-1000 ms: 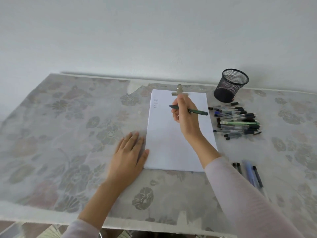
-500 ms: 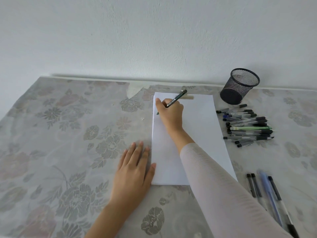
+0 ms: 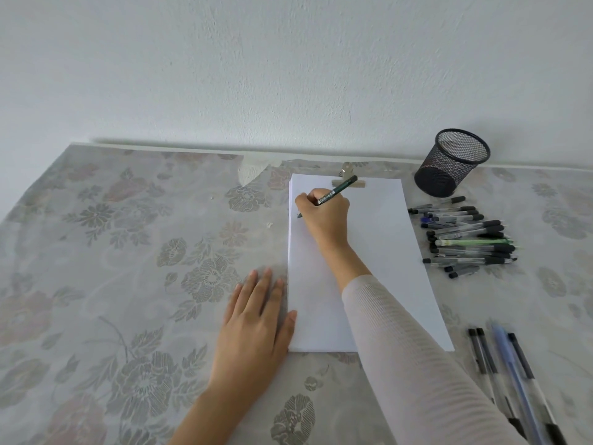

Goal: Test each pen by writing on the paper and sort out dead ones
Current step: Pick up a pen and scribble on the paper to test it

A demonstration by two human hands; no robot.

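Head view, only one given. Gripping slim dark-green pen (image 3: 337,190) in right hand (image 3: 324,216), fingers and thumb curled round barrel low down in a writing pinch. Tip down at upper-left of white paper sheet (image 3: 378,252), back end tilted up toward silver metal clip (image 3: 348,178) on sheet's top edge. Prob. mid test stroke; no telling re ink, spot hidden under hand. Starting top-left likely to save rest of sheet for more tests.

Pressing left hand (image 3: 256,319) flat on grey floral tablecloth (image 3: 128,252), fingers straight and together, thumb touching sheet's lower-left edge. Likely there to stop sheet sliding.

Right of sheet: loose pile of clear-barrel black-capped pens (image 3: 468,239), one green among them, just beside sheet's right edge, handy for right hand; prob. untested stock. Behind pile, black wire-mesh pen cup (image 3: 452,162), open end up, near white wall (image 3: 288,75); inside not visible. Nearer, well apart from pile: four pens (image 3: 507,374) side by side, one pale blue, blurred. Prob. a sorted group, good or dead unclear.

Room: plenty of bare cloth left of left hand. Right side crowded, only a narrow lane betw. sheet's edge and both pen groups. Forearm in pale ribbed sleeve (image 3: 401,348) crossing sheet's lower right, so best to lift before swinging out to either group, to avoid dragging sheet or nudging pile.
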